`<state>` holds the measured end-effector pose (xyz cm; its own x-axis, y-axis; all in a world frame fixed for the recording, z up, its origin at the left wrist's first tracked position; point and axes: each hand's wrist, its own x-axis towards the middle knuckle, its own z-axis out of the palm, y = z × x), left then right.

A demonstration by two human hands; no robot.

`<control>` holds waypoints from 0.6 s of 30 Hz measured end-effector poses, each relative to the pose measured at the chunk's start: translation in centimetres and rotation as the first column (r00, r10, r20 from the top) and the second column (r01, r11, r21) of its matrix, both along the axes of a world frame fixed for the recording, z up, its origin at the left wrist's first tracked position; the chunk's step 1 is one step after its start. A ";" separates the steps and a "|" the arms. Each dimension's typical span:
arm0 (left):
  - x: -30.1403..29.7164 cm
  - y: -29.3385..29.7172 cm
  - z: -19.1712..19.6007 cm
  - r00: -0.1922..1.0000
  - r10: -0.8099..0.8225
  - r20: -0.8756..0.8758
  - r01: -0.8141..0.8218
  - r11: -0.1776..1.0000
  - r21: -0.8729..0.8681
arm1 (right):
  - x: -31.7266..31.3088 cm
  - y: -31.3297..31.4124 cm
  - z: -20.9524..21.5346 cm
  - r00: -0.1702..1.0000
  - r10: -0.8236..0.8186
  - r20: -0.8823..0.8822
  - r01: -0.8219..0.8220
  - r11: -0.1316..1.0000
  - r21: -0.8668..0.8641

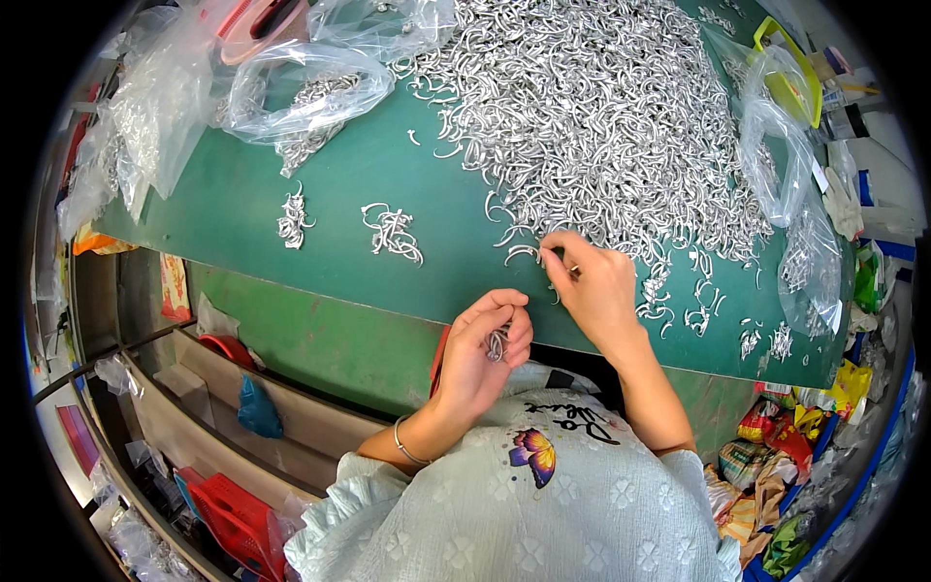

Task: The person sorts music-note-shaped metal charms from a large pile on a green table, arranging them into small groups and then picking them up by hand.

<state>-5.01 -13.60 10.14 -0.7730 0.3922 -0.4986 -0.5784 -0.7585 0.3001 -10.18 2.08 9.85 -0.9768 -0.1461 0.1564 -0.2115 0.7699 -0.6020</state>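
- far left: clear bags (155, 107) of silver hooks slump at the table (388, 194) edge.
- two small bundles (392, 233) lie on the green top, well apart from the hands.
- left hand (480, 349) – fingers curled shut on a stack of hooks (497, 342), held near the body; long axis looks roughly upright, ends hidden.
- right hand (592, 286) pinches one hook (524, 252) at the pile (601, 107) edge, its curve running leftward.
- risk: the tight stack could slip and scatter – a loose pinch would do it.
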 end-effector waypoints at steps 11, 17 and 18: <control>0.1 0.2 0.1 0.999 0.027 0.029 -0.027 1.000 0.002 | 0.0 -1.0 -0.3 0.995 0.080 -0.062 -0.069 0.984 0.164; -0.1 0.3 0.3 0.997 0.068 0.042 -0.064 0.995 -0.075 | 0.2 -0.1 0.5 0.997 0.013 -0.076 -0.006 0.997 0.081; -0.6 1.1 1.7 0.989 0.111 0.094 -0.093 0.980 -0.174 | 0.4 0.1 0.9 0.999 0.013 -0.038 -0.011 0.999 0.041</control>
